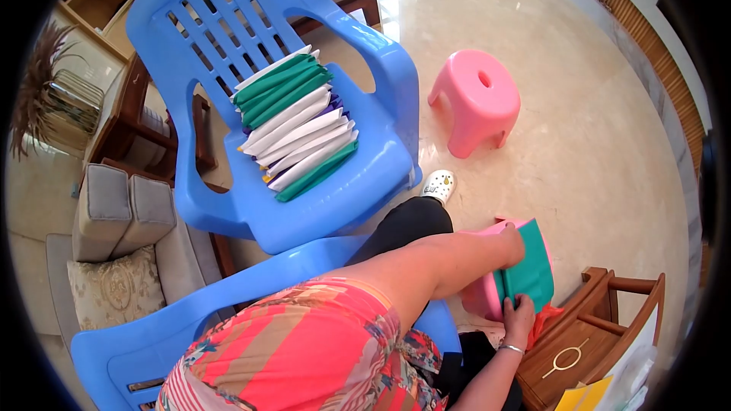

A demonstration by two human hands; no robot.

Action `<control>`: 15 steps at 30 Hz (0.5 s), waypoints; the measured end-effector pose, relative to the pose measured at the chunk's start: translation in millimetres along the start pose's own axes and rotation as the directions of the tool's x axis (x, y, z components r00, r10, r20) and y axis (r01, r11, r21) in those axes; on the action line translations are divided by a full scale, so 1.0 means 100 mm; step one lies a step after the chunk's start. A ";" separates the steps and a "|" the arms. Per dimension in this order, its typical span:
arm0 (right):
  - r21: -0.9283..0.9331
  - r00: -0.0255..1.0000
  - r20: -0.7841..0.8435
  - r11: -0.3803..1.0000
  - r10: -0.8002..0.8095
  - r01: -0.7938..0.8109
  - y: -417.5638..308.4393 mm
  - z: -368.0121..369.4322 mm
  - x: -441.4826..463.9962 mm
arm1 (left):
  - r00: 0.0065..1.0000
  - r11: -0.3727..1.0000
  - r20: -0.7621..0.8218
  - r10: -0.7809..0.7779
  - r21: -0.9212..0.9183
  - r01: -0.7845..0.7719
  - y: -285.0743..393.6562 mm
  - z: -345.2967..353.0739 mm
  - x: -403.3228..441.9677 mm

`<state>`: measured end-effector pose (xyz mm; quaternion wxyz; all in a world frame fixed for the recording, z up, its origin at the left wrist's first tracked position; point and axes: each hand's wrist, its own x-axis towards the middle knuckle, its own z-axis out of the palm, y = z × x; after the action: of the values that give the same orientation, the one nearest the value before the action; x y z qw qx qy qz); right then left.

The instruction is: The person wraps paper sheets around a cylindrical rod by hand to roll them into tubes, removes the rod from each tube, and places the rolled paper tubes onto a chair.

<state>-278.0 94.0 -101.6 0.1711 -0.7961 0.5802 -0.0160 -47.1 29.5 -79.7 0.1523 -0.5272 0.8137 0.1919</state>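
A flat green fabric piece [537, 270] lies over a pink stool [480, 297] low on the right, its near edge folded over. My left hand [512, 247] is closed at the fabric's upper left edge, fingers partly hidden. At the lower folded edge, my right hand [519, 318] has its fingers bent onto the cloth, gripping it. A silver bracelet is on the right wrist. Several folded fabric strips [297, 122], white, green and a little purple and yellow, lie in a row on the seat of a blue plastic chair [358, 175].
Another pink stool [483, 91] stands on the shiny tile floor. Beside my right hand are a wooden cabinet [579, 346] and red material [542, 323]. A grey sofa [179, 259] is at the left. My seat is a blue chair [152, 335]; a white clog [439, 185] shows ahead.
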 end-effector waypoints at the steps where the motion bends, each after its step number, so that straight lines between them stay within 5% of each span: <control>1: -0.011 1.000 -0.005 1.000 -0.011 0.010 0.00 0.00 0.00 | 1.000 1.000 -0.004 -0.008 -0.015 0.008 -0.01 0.02 0.03; 15: 0.059 0.991 0.067 0.991 0.116 -0.120 -0.09 -0.09 0.02 | 1.000 0.999 0.005 0.019 0.035 -0.019 -0.01 0.00 0.05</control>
<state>-270.6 92.1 -90.5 0.2149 -0.7547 0.6199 0.0010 -48.0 25.2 -82.0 0.1616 -0.5162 0.8216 0.1801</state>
